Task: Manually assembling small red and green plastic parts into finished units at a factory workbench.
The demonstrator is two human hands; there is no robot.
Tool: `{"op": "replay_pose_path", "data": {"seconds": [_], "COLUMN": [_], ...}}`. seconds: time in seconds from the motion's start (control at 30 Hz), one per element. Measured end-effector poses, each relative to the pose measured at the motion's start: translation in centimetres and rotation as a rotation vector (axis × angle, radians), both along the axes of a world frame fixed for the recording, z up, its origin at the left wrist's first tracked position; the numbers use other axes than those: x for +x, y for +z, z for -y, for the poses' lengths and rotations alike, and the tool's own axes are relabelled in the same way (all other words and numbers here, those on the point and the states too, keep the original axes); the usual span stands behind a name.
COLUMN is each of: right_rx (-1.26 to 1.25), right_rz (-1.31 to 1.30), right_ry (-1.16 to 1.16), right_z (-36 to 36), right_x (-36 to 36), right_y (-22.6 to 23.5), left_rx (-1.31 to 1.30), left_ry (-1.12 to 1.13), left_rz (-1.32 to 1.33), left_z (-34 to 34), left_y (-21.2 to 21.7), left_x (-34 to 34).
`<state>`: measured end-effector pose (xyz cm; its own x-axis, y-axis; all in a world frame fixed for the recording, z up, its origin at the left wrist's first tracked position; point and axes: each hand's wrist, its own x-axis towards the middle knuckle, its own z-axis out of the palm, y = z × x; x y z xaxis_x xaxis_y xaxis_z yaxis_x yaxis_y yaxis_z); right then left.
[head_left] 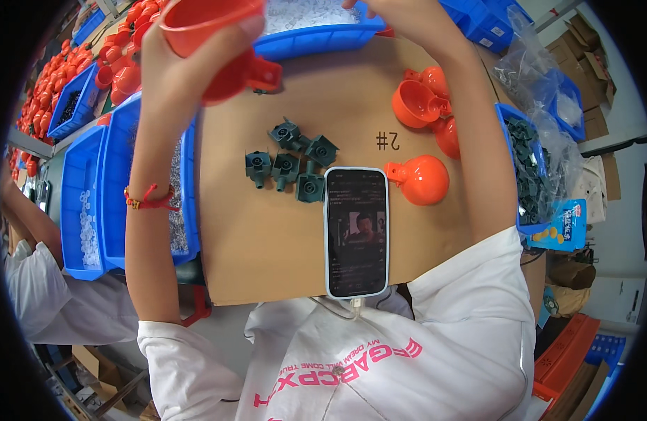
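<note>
My left hand (190, 59) is closed around orange-red plastic cups at the upper left. The upper cup (211, 24) shows its open rim, and below my fingers a second rounded cup (232, 78) has a side tab with a hole. My right hand (381, 8) is at the top edge, by a blue bin (316, 43) of small clear-white plastic parts (309, 15); most of its fingers are cut off by the frame. On the brown work surface lie several dark green plastic fittings (285, 167). Orange cups (416, 104) cluster beside my right forearm, with another round one (423, 180) nearer me.
A phone (356, 231) with a cable lies at the table's front edge (267, 295). Blue bins (113, 210) stand on the left, and a bin of green fittings (525, 168) on the right. Orange cups (50, 91) pile up far left. A co-worker's arm (32, 217) shows at left.
</note>
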<state>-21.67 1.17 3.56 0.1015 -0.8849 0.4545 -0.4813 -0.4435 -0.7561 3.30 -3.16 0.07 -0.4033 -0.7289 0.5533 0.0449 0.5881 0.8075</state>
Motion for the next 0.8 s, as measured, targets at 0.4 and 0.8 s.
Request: {"op": "replay_pose_path", "data": {"seconds": [0.4, 0.8], "right_rx": [-0.034, -0.080], "right_rz": [0.059, 0.226], "right_ry": [0.179, 0.194], "right_z": [-2.8, -5.0], "right_x": [-0.6, 2.4], "right_y": [1.3, 1.8], "left_rx": [0.023, -0.014], "left_ry": [-0.216, -0.229], "left_rz": [0.136, 0.099], "left_z": [-3.0, -3.5], "left_y": [0.0, -0.6], "left_x": [-2.7, -2.6]}}
